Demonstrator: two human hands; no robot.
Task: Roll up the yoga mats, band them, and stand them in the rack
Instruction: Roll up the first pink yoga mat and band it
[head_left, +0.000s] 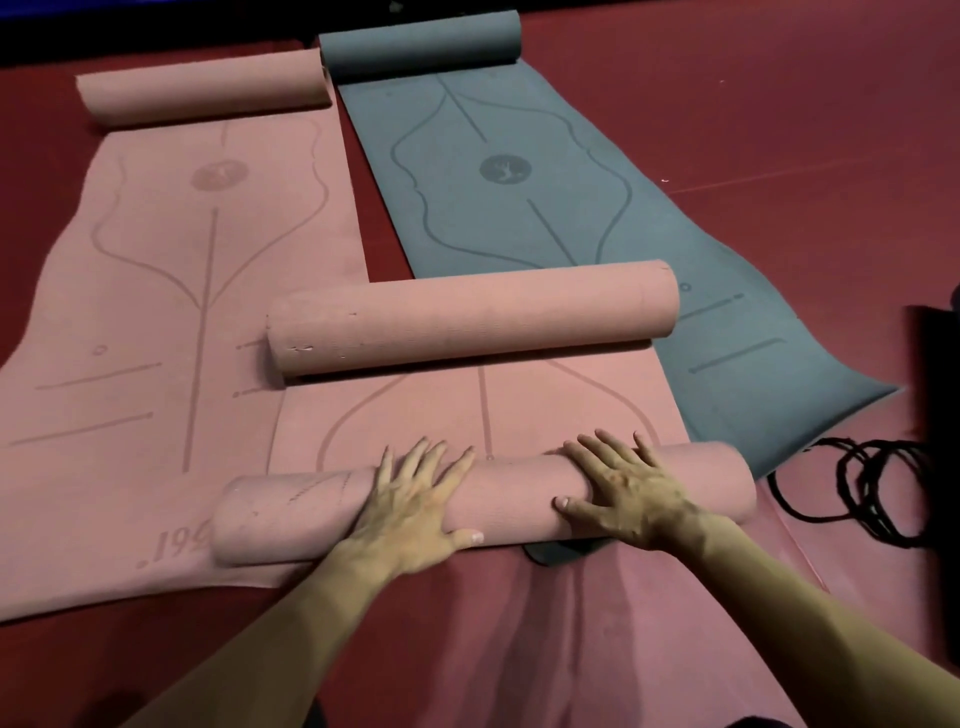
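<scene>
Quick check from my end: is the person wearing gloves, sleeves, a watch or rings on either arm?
No. The left hand and right hand are both bare, with no gloves, and no rings show on the fingers. The left forearm and right forearm are uncovered as far as the picture's edge: no sleeve, watch or wristband is in view.

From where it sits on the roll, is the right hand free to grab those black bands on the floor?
Probably yes. The right hand lies flat on the near pink roll, and the black bands lie on open floor beyond that roll's right end, nothing between.
</scene>
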